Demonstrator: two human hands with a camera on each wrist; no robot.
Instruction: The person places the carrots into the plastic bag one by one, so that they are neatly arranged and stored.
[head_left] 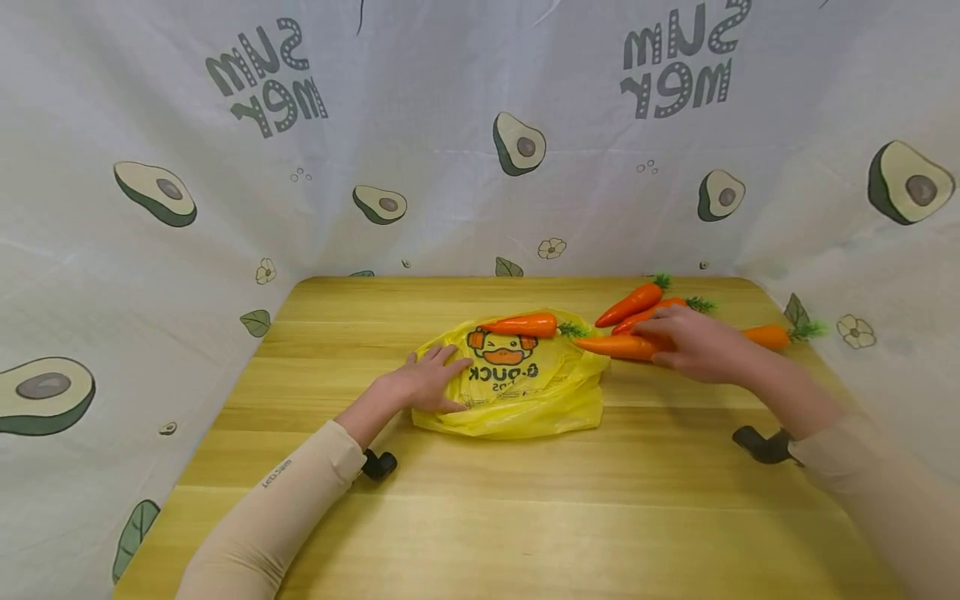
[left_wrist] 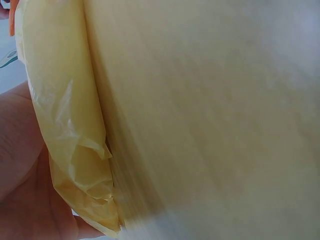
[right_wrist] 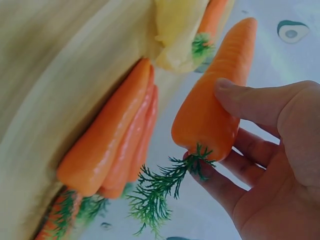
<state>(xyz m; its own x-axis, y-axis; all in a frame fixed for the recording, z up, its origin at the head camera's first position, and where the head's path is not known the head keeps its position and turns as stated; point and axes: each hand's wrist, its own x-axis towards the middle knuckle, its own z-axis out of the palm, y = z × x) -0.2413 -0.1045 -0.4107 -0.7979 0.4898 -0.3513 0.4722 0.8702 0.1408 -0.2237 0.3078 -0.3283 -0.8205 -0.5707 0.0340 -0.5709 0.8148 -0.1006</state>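
My right hand grips an orange toy carrot with thumb and fingers, its green top hanging below the fingers in the right wrist view. The carrot's tip points left towards a yellow plastic bag printed with a duck face. Another carrot lies along the bag's far edge. My left hand rests on the bag's left side with its fingers spread; in the left wrist view, part of this hand shows beside the crinkled yellow film. The bag's opening cannot be made out.
Several carrots lie close together, including one behind my right hand. A further carrot lies to the right, partly behind my forearm. All are on a wooden table, with an avocado-print curtain behind and at both sides.
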